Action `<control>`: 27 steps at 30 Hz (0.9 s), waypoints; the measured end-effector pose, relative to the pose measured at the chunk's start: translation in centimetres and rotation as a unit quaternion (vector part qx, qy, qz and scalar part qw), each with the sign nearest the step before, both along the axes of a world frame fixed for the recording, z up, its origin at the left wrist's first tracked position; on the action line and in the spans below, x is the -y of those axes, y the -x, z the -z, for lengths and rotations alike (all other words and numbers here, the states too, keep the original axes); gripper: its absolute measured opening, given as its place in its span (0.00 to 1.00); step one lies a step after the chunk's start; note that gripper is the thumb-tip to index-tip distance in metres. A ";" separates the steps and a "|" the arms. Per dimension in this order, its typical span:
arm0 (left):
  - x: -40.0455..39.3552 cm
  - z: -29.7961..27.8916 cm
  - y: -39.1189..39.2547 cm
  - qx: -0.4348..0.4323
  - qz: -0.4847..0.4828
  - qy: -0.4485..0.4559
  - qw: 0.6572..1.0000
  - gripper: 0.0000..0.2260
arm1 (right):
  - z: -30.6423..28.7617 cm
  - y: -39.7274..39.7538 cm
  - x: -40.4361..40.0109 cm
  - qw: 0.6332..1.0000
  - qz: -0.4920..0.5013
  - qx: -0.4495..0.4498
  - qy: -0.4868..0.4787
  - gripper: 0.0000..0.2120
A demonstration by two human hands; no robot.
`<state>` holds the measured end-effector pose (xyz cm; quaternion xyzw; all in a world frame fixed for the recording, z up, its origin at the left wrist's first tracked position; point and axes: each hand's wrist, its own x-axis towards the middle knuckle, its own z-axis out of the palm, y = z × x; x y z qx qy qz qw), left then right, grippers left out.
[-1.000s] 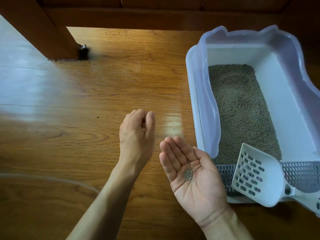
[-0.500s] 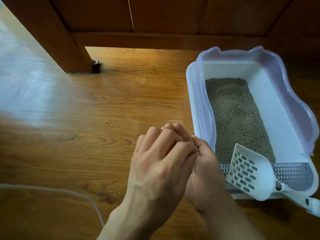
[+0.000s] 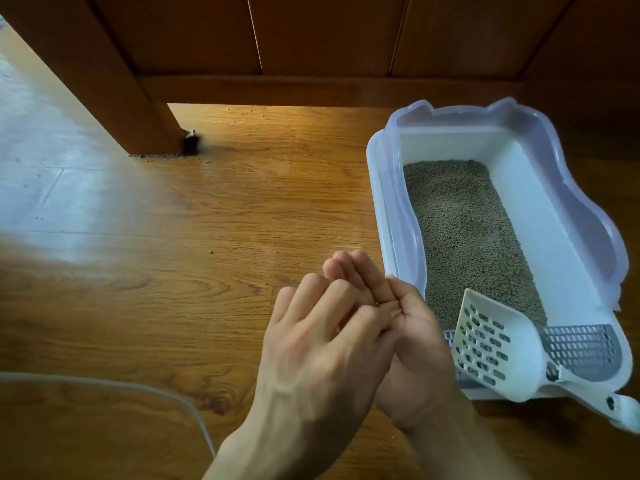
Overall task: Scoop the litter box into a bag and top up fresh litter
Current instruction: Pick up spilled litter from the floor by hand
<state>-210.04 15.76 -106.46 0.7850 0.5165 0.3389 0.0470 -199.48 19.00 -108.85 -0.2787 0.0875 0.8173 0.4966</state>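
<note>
A white litter box with a lilac rim stands on the wooden floor at the right, holding a layer of grey-brown litter. A white slotted scoop lies across its near end, on a grey perforated step. Just left of the box, my right hand is held palm up and cupped. My left hand lies over it, back up, with its bent fingers resting in the right palm. Whatever is in the palm is hidden. No bag is in view.
A brown wooden furniture leg and panel stand at the back. Loose litter grains are scattered on the floor. A pale cord curves along the bottom left.
A second ago my right palm lay bare with a few litter grains in it and my left hand hovered apart. My left hand has come over and covered the palm; the view tilted up.
</note>
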 end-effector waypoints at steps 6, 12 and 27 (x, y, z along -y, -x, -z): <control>-0.1 0.0 0.7 0.073 0.018 0.003 0.997 0.04 | 0.2 0.0 -0.2 1.000 0.014 0.006 0.000 0.26; -1.3 0.6 4.5 0.129 -0.090 0.002 0.988 0.03 | 0.4 -0.4 -0.5 1.000 0.013 0.013 -0.015 0.18; -6.2 11.1 9.5 0.068 -0.303 0.244 0.919 0.07 | 3.1 -0.2 0.3 0.999 -0.004 0.029 -0.014 0.23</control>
